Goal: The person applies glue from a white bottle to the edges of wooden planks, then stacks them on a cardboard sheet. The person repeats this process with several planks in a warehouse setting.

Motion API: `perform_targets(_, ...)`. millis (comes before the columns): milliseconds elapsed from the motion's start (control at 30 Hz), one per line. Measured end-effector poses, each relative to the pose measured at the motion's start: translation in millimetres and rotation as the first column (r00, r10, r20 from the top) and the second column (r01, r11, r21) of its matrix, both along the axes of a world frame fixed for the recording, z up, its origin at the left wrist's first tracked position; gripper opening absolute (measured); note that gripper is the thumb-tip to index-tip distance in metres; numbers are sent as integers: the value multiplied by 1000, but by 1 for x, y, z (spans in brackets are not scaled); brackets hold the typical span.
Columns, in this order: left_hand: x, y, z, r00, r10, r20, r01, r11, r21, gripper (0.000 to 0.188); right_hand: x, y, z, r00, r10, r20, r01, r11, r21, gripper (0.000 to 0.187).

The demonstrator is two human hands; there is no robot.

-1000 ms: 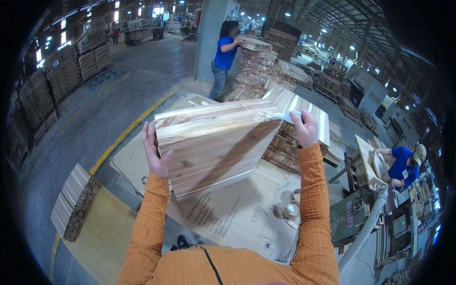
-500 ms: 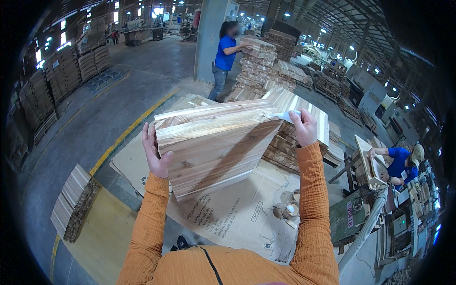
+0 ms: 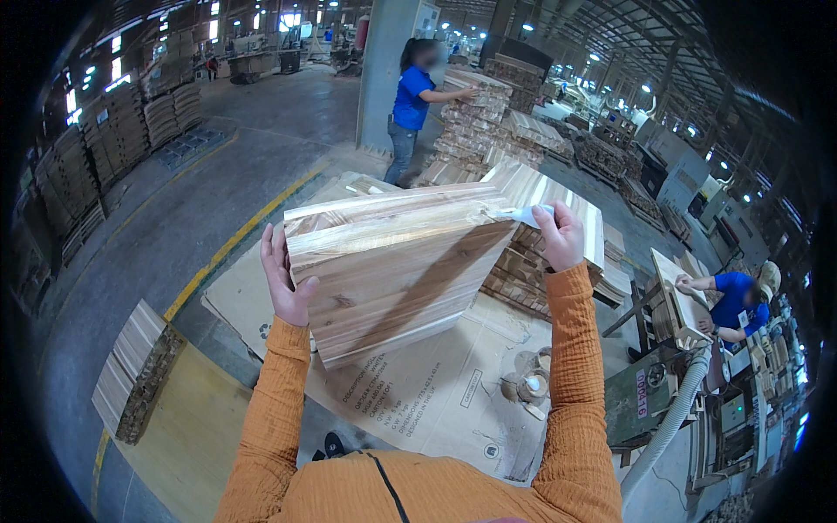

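A striped, glued-up wooden board [image 3: 392, 288] is held tilted in front of me, its long top edge facing up. My left hand [image 3: 288, 279] grips its left end, thumb on the near face and fingers round the end. In a closed grip, my right hand [image 3: 561, 234] holds a white tapered tool [image 3: 521, 214], too small to name exactly. Its narrow tip meets the board's top edge near the right corner, by a pale smeared patch. Behind and right of the board is a stack of similar wooden panels [image 3: 558, 196], partly hidden by it.
Under the board lies printed cardboard [image 3: 436, 392], with small round containers [image 3: 530, 383] at its right. Another panel stack [image 3: 135, 375] stands at left. One person in blue [image 3: 411, 100] touches stacked wood; another [image 3: 737, 301] works at a bench right, near a grey hose [image 3: 671, 427].
The white tool and my right hand have shifted very slightly at the board's corner. The far co-worker's hand has moved right along the stacked wood. The co-worker at right has shifted slightly.
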State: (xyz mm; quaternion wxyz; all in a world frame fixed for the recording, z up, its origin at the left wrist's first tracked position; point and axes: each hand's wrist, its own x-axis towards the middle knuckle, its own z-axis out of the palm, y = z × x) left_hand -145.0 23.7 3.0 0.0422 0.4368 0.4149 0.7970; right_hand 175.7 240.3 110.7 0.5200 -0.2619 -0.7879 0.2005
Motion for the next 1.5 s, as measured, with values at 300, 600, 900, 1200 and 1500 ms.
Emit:
perform_targets(300, -1, 0, -1, 1000, 1, -6, -1, 1000, 1, 114, 2, -1, -1, 999, 25, -41, -26, 1000, -15, 28)
perform_targets(600, -1, -1, -1, 1000, -7, -5, 7, 1000, -11, 113, -1, 13, -13, 761, 107, -640, -435, 816, -380, 19)
perform_targets(900, 1, 2, 1, 1000, -18, -8, 18, 1000, 4, 113, 10, 37, -24, 829, 96, -551, -411, 773, -484, 18)
perform_targets(1200, -2, 0, -1, 1000, -28, -12, 28, 1000, 9, 111, -34, 13, -9, 973, -226, 51, 225, 974, 18, 25)
perform_targets(1500, -2, -1, 0, 1000, 5, -28, -5, 1000, -10, 110, -52, 2, -15, 987, -160, -24, 157, 983, -97, 28)
